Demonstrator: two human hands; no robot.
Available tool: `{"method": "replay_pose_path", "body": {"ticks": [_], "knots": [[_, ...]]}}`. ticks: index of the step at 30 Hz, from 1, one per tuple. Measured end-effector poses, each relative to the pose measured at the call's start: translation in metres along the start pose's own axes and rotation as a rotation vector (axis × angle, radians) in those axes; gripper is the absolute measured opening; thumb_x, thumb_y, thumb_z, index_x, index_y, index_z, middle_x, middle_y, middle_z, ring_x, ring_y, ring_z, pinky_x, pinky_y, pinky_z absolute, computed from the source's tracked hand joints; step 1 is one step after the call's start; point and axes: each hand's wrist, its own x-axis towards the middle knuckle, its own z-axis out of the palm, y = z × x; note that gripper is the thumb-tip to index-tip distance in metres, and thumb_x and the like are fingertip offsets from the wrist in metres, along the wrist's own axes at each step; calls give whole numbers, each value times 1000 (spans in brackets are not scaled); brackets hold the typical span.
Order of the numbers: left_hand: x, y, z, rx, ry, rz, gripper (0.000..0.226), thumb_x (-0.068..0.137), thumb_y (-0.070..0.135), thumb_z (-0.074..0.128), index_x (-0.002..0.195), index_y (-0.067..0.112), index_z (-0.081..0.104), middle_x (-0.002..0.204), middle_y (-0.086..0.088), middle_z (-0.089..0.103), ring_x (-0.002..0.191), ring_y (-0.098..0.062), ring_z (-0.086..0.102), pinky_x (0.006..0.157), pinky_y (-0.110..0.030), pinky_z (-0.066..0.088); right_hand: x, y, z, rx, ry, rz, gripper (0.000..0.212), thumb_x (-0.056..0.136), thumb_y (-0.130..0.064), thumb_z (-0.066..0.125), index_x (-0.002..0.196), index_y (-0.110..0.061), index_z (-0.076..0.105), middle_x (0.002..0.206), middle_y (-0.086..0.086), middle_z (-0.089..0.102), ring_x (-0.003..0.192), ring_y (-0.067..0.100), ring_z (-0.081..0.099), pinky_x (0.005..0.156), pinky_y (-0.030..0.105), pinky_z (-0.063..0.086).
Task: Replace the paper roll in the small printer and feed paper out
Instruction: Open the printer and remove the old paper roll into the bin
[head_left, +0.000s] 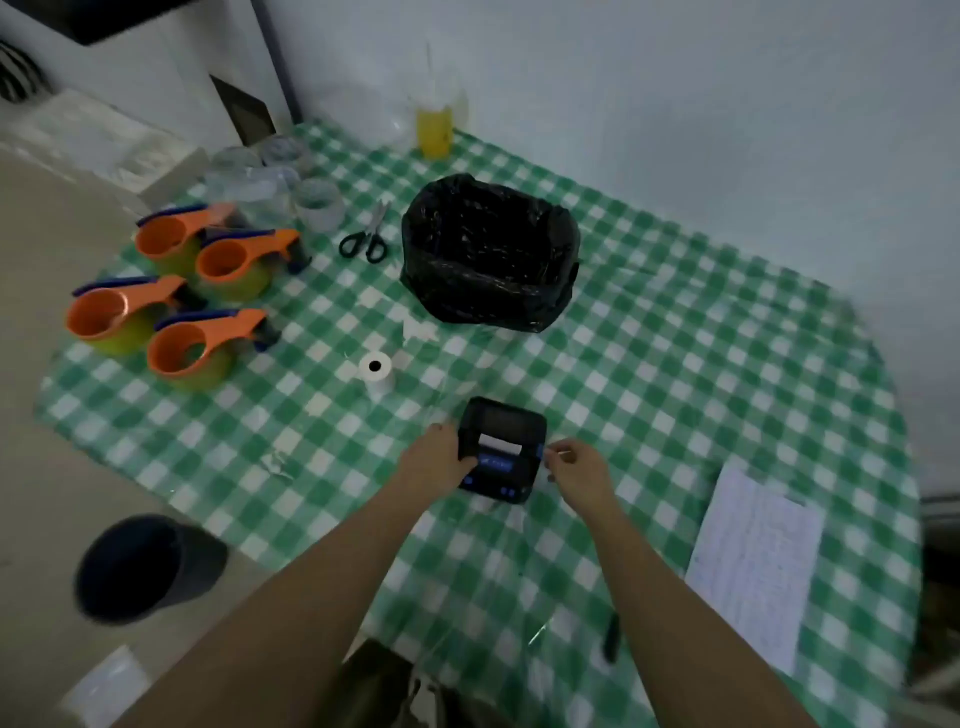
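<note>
A small black printer (506, 423) with blue buttons lies on the green-checked tablecloth (675, 374), near the front middle. A strip of white paper shows in its slot. My left hand (439, 457) grips the printer's left side, thumb on its front panel. My right hand (576, 467) is at the printer's right edge, fingers pinched together against a small blue part there. A white paper roll (375, 373) stands on end, apart, up and left of the printer.
A black-lined bin (488, 254) stands behind the printer, scissors (366, 236) to its left. Several orange tape dispensers (176, 296) fill the left side. A printed sheet (753, 566) and a black pen (612, 636) lie front right. A yellow-filled cup (435, 122) stands at the back.
</note>
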Motion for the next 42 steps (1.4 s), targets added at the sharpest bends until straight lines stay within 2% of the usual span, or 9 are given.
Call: {"method": "replay_pose_path", "body": {"ticks": [7, 13, 20, 26, 30, 32, 35, 38, 42], "knots": [[6, -2, 4, -110, 10, -34, 33, 92, 22, 50, 122, 9, 52, 119, -16, 63, 107, -32, 59, 90, -44, 50, 17, -8, -7, 166, -149, 139, 4, 85, -11, 62, 84, -8, 61, 82, 11, 66, 62, 16, 63, 48, 23, 46], [9, -7, 7, -184, 36, -63, 31, 89, 19, 54, 119, 11, 55, 118, -13, 65, 102, -31, 62, 87, -42, 50, 31, -12, -14, 443, -200, 412, 12, 75, 5, 68, 66, 3, 60, 45, 9, 63, 39, 12, 62, 38, 18, 50], [4, -8, 5, -208, 57, -81, 35, 88, 22, 56, 121, 12, 54, 119, -11, 65, 101, -29, 63, 88, -41, 51, 27, -13, -11, 492, -157, 417, 13, 75, 10, 66, 64, 5, 60, 61, 18, 65, 54, 21, 64, 43, 22, 56], [-1, -5, 2, -236, 55, -79, 36, 87, 22, 58, 122, 11, 55, 121, -12, 64, 104, -28, 62, 92, -44, 50, 18, -22, -13, 475, -110, 378, 19, 74, 12, 66, 60, 5, 56, 60, 19, 59, 41, 16, 61, 37, 21, 52], [-1, -4, 0, -240, 53, -64, 36, 87, 22, 58, 121, 10, 55, 122, -12, 64, 108, -28, 60, 92, -39, 49, 7, -22, -7, 126, -7, 83, 22, 80, 1, 64, 61, -6, 56, 58, 9, 58, 53, 20, 59, 58, 34, 58], [0, -5, 0, -223, 53, -59, 36, 87, 23, 58, 120, 9, 55, 121, -12, 64, 106, -27, 61, 89, -37, 49, -4, -19, 1, -106, 80, -171, 6, 85, -9, 60, 79, -9, 62, 77, 5, 61, 69, 20, 58, 67, 32, 49], [2, -4, 1, -191, 59, -62, 35, 87, 24, 58, 118, 9, 56, 118, -12, 65, 102, -27, 62, 86, -39, 51, -8, -17, 19, -388, 85, -488, 29, 92, -19, 51, 119, -8, 58, 111, 8, 61, 97, 23, 56, 84, 30, 45], [0, -4, 2, -140, 70, -50, 33, 88, 25, 56, 117, 9, 56, 116, -13, 65, 102, -28, 61, 86, -40, 51, -2, -21, 35, -601, 55, -530, 37, 96, -25, 44, 131, -11, 49, 126, 10, 56, 109, 27, 50, 91, 35, 44], [-6, 1, -3, -117, 91, -32, 36, 89, 25, 55, 122, 10, 51, 124, -13, 60, 110, -28, 58, 89, -38, 46, -1, -27, 36, -427, 111, -484, 22, 93, -13, 49, 104, -4, 66, 103, 15, 65, 99, 29, 55, 81, 29, 42]]}}
